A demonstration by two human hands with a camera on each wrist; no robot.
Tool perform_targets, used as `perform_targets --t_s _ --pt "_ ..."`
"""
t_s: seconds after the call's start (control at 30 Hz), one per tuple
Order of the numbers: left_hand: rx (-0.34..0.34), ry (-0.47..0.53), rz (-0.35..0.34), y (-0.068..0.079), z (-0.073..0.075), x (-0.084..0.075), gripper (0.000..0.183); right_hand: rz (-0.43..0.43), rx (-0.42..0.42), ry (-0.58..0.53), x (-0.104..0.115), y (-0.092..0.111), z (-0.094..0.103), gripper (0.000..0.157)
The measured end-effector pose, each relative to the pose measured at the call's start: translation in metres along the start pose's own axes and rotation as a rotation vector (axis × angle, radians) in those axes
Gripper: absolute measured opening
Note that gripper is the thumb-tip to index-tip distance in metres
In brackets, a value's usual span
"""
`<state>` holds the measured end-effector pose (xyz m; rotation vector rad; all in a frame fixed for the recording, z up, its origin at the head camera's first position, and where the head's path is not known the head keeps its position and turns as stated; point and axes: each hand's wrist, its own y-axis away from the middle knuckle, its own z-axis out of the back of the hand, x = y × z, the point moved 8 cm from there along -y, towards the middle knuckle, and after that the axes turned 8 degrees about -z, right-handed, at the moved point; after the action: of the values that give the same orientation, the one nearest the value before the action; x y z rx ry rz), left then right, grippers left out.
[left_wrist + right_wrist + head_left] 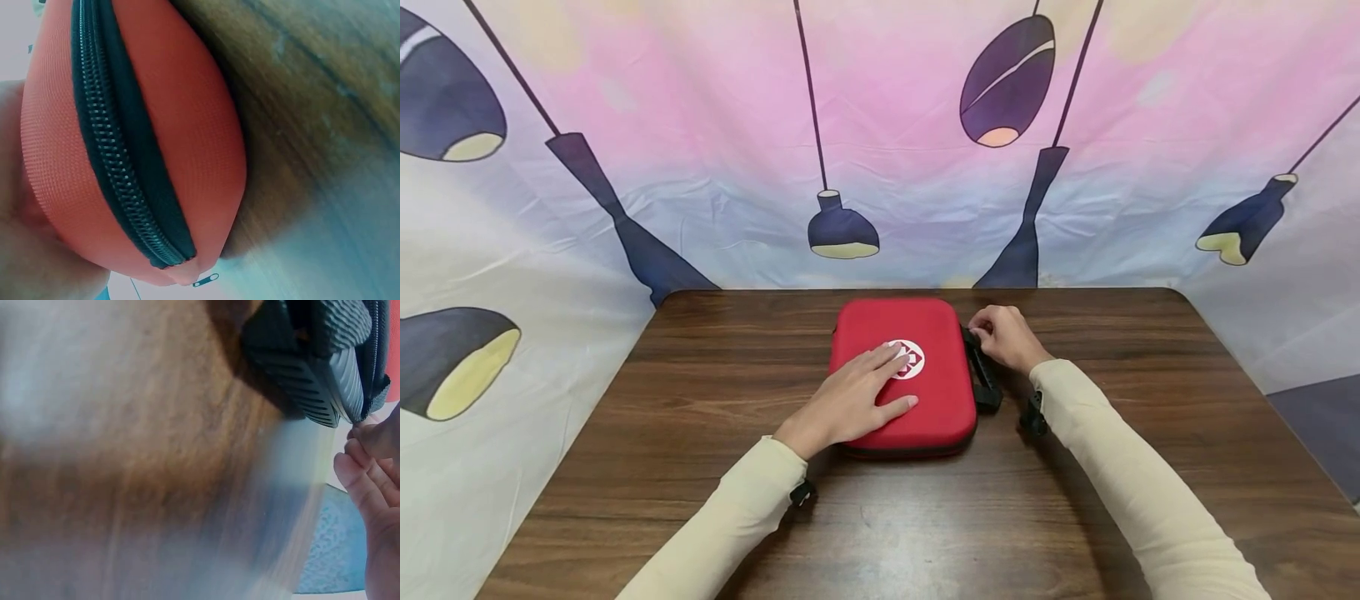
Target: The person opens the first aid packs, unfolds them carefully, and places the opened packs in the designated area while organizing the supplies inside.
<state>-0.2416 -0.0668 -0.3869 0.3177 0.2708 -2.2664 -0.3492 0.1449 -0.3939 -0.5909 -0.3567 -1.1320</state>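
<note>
A red zipped hard case (925, 417) with a white round emblem lies flat on the table. My left hand (857, 396) rests on its lid with the fingers extended, partly covering the emblem. In the left wrist view, the black zipper (115, 150) runs along the case's side, its teeth meshed there, and a small zipper pull (206, 280) sticks out at the corner. My right hand (1006, 336) is at the far right side, beside the black carry handle (987, 392). Its fingertips (353, 450) pinch at the zipper's edge past the handle; the pull there is hidden by the fingers.
The dark wood table (715, 375) extends around the case on all sides. A fabric backdrop (737, 150) printed with hanging lamps stands behind the table's far edge. Dark wrist cameras (802, 492) sit under both sleeves.
</note>
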Motion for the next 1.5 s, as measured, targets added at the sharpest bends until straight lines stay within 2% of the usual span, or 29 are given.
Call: perform_targets --t_s 0.73,1.03,1.5 --pt "0.023 -0.013 0.018 0.0 -0.002 0.001 0.073 0.056 -0.012 -0.012 0.006 0.032 0.002 0.005" --pt "0.012 -0.005 0.011 0.0 -0.001 0.0 0.073 0.076 -0.019 -0.01 0.011 0.047 0.005 0.005" --pt "0.014 0.01 0.013 0.0 -0.001 0.0 0.073 0.103 -0.026 -0.035 0.02 0.077 0.009 0.011"
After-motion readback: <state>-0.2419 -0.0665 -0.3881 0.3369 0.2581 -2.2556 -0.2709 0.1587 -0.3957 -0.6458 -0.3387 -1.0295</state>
